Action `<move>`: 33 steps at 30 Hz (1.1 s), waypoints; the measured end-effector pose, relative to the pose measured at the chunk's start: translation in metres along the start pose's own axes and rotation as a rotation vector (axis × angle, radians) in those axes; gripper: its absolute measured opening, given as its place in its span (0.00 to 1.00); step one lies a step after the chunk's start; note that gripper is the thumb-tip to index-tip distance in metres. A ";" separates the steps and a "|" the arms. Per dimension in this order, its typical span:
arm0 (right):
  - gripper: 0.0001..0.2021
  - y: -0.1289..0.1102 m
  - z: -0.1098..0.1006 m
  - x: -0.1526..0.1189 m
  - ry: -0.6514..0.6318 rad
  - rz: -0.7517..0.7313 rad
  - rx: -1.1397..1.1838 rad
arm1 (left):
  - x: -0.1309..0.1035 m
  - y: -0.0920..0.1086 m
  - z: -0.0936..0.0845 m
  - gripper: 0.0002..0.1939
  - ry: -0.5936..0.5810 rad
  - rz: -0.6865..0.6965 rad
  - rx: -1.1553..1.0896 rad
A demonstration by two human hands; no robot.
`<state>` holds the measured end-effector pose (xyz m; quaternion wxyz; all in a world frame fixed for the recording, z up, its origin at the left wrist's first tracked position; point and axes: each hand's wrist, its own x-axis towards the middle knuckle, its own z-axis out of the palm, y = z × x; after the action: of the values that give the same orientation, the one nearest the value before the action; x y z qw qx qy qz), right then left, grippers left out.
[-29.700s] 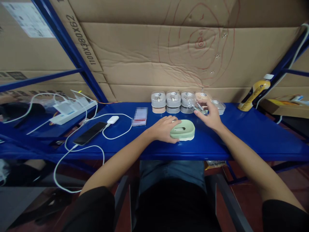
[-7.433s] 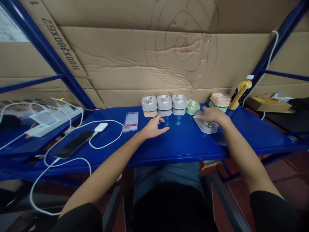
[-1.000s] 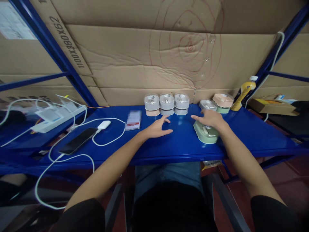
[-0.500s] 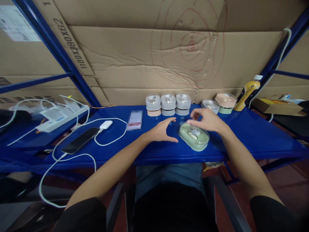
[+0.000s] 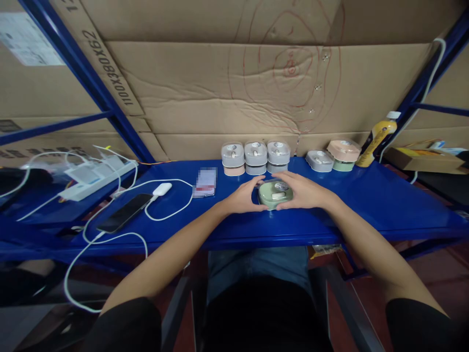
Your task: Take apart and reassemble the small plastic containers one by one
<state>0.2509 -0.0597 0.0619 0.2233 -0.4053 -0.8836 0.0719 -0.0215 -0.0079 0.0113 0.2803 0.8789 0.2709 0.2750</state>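
Note:
A small green lidded box, oval with a clear cover, a pale tab and a round sticker, stands on the blue table between my hands. My right hand curves around its right end, fingers behind and thumb in front. Around the left end my left hand is cupped, fingertips at the back corner and thumb at the front edge; a gap shows between palm and box. Behind it stand similar boxes in a row: a grey-topped one on a peach base, a grey one and another grey one.
Right of the row sit a low grey box and a peach-over-green box, then a yellow drink bottle. At left lie a phone, a white charger, cables, a power strip and a blurred-out item. Cardboard backs the table.
The green box has shifted left and slightly back, and turned straighter. My right hand has come down and left onto its right end. My left hand has barely moved and now meets the box.

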 end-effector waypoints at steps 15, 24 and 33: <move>0.35 0.019 -0.001 0.001 0.353 0.185 0.051 | 0.001 -0.008 -0.008 0.41 -0.011 0.055 0.049; 0.39 0.055 -0.004 0.001 0.400 0.466 0.039 | 0.001 -0.006 -0.013 0.20 -0.009 0.044 0.063; 0.41 0.065 -0.004 -0.001 0.234 0.633 -0.031 | 0.005 -0.023 -0.029 0.23 0.162 -0.079 0.172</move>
<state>0.2976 -0.0178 0.0447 0.2836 -0.6684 -0.6832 0.0771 -0.0439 0.0213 0.0178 0.1918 0.8632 0.3497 0.3096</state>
